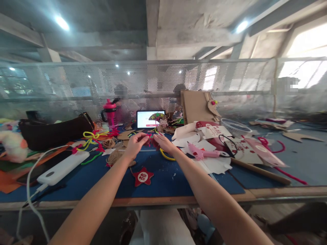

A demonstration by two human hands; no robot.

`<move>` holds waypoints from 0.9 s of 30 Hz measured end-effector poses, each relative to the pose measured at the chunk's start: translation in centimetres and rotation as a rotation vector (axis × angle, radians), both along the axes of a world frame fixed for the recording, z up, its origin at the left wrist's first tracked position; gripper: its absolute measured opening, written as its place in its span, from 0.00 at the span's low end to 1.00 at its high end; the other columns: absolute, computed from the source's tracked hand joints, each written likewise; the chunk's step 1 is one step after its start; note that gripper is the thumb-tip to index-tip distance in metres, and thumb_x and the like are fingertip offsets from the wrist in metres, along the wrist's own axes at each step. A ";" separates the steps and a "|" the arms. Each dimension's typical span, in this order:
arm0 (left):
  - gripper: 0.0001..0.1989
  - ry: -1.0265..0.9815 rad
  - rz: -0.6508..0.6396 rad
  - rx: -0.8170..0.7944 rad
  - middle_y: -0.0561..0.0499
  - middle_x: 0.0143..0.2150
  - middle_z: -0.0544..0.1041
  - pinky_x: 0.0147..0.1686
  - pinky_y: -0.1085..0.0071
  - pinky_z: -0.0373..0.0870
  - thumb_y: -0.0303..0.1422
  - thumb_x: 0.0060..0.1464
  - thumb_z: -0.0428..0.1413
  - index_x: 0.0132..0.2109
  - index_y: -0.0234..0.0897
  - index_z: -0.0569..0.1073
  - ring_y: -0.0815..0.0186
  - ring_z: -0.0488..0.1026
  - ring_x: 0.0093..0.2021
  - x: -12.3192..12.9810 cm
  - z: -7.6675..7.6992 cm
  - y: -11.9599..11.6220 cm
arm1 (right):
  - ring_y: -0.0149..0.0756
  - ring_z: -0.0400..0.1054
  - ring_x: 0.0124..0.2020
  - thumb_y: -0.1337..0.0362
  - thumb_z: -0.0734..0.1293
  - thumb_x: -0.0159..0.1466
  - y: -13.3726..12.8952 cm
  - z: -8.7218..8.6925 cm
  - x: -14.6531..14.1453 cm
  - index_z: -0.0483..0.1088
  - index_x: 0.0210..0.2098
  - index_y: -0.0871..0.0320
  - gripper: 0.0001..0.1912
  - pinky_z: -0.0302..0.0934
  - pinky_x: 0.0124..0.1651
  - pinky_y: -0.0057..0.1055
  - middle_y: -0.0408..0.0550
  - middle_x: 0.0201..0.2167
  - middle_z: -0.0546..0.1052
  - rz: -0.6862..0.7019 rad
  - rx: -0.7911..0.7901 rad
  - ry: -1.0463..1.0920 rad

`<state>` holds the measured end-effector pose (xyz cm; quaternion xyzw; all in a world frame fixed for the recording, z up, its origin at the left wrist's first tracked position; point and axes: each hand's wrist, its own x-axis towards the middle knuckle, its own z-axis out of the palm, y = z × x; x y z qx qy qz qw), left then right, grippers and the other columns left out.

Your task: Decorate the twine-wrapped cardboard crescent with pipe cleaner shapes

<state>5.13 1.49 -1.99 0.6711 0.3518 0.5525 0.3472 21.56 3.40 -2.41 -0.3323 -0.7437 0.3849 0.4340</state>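
1. Two bare hands are seen in the head view, extended over the middle of a blue tabletop (178, 200) with a wooden front edge; the left hand (135, 144) and the right hand (165, 143) are held close together.
2. A small red fuzzy piece (152, 141) is located between the hands, with the fingers (146, 136) of both hands curled toward it. Whether it is gripped or only touched cannot be told, since it is small and partly hidden.
3. A yellow pipe cleaner (166, 156) is lying just beside the right hand, and a coil of twine (115, 157) just beside the left hand. A red felt star (143, 176) is placed nearer the front edge.
4. Toward the right edge, a pink glue gun (201, 152) and a wooden stick (260, 172) are laid among paper scraps (214, 165).
5. Toward the left edge, a white power bank (62, 168) with a white cable (28, 190) and a black bag (53, 131) are placed.
6. Along the far edge, a tablet (150, 119), a pink water bottle (110, 114) and a cardboard sheet (196, 107) are set. Two blurred people (121, 102) are seen beyond a perforated metal screen (153, 81).
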 end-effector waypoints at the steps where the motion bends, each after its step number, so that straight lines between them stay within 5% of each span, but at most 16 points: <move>1: 0.12 0.022 0.033 0.031 0.52 0.27 0.74 0.32 0.71 0.68 0.40 0.50 0.57 0.35 0.35 0.74 0.67 0.70 0.29 0.0 0.0 0.0 | 0.29 0.58 0.24 0.48 0.55 0.62 -0.1 -0.1 -0.2 0.60 0.26 0.58 0.20 0.54 0.28 0.27 0.42 0.22 0.65 0.056 -0.075 0.044; 9: 0.11 0.344 0.221 0.377 0.46 0.35 0.77 0.35 0.70 0.69 0.37 0.53 0.54 0.38 0.35 0.74 0.63 0.73 0.34 -0.3 0.0 -0.1 | 0.26 0.57 0.22 0.59 0.64 0.55 -0.7 -0.3 -1.0 0.60 0.25 0.58 0.10 0.51 0.26 0.24 0.38 0.21 0.62 0.131 -0.278 0.299; 15: 0.09 0.470 0.216 0.467 0.47 0.33 0.77 0.31 0.72 0.67 0.36 0.54 0.52 0.36 0.36 0.74 0.64 0.72 0.32 -0.5 0.2 -0.2 | 0.26 0.56 0.22 0.58 0.62 0.57 0.0 -0.6 -0.6 0.61 0.25 0.58 0.11 0.51 0.25 0.25 0.39 0.21 0.63 0.122 -0.251 0.204; 21: 0.10 0.388 0.149 0.242 0.50 0.23 0.74 0.25 0.72 0.64 0.38 0.51 0.54 0.31 0.35 0.73 0.66 0.70 0.23 -0.4 0.4 -0.4 | 0.26 0.55 0.23 0.56 0.61 0.59 -0.1 -0.4 -0.4 0.59 0.27 0.58 0.11 0.51 0.27 0.25 0.37 0.22 0.60 0.130 -0.051 0.066; 27: 0.11 0.040 -0.030 -0.105 0.52 0.23 0.73 0.27 0.71 0.67 0.39 0.44 0.59 0.29 0.34 0.73 0.67 0.70 0.25 0.0 0.1 0.0 | 0.29 0.55 0.28 0.59 0.56 0.63 -0.6 0.1 -0.5 0.59 0.27 0.58 0.11 0.52 0.33 0.26 0.41 0.24 0.61 0.007 0.293 -0.074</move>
